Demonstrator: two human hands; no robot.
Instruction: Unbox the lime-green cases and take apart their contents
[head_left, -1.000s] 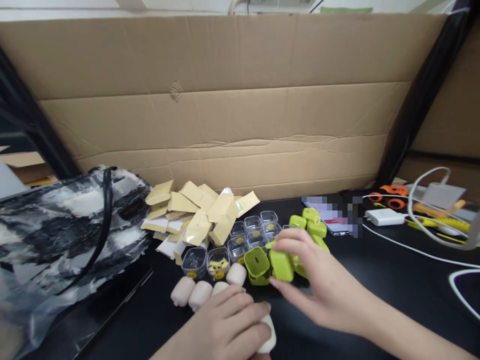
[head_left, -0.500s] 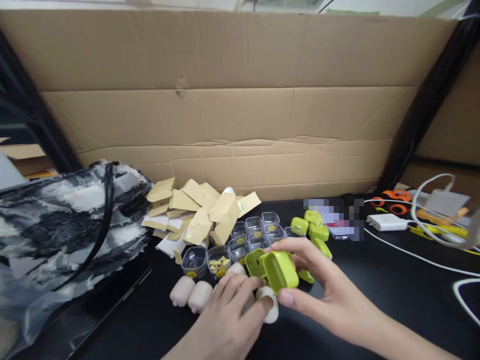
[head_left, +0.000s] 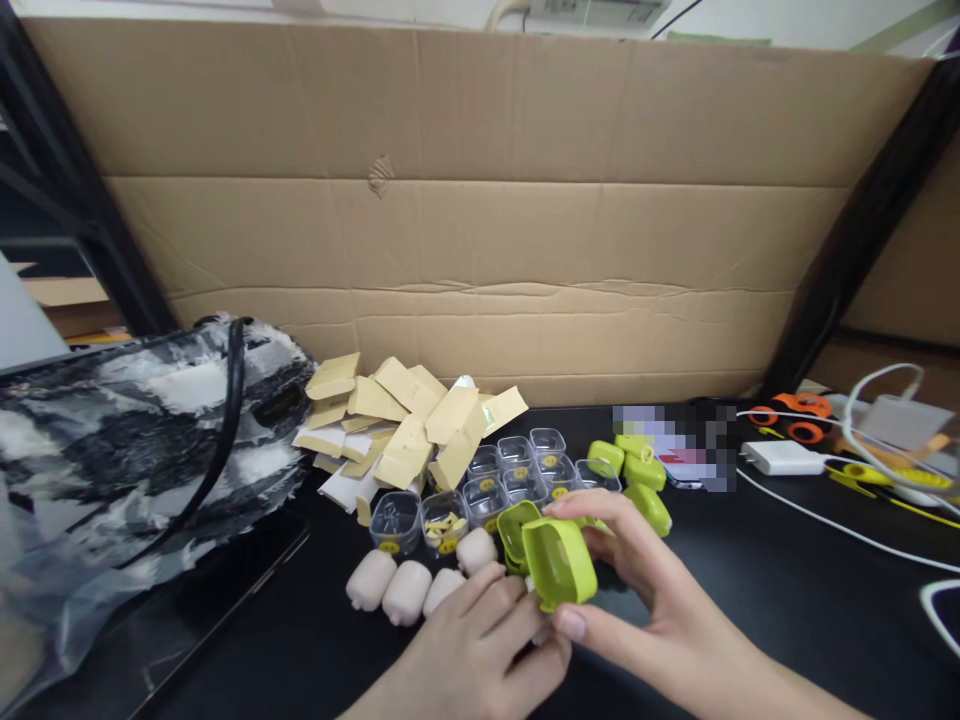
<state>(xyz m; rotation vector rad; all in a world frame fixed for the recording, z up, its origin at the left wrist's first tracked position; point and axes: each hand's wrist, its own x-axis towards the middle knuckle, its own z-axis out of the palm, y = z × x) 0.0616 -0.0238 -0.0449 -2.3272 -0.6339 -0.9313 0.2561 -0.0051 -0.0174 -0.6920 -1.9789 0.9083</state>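
Note:
My right hand grips a lime-green hinged plastic case between thumb and fingers. Its lid hangs open to the left, and the hollow faces me. Just below and left of the case, my left hand has its fingers curled round a pale rounded piece; only slivers of that piece show between the fingers. Several similar pale pieces lie on the black table to the left of this hand. Behind them stand clear square tubs with yellow stickers, one tub holding small yellowish bits.
Flattened cardboard boxes are heaped behind the tubs. More green cases lie at right, beside a phone. A white charger and cables lie farther right. A black-and-white bag stands left; a cardboard wall closes the back.
The view has shifted slightly. My left fingers have closed over the pale piece, hiding most of it, and have come nearer the green case. My right hand still holds the case.

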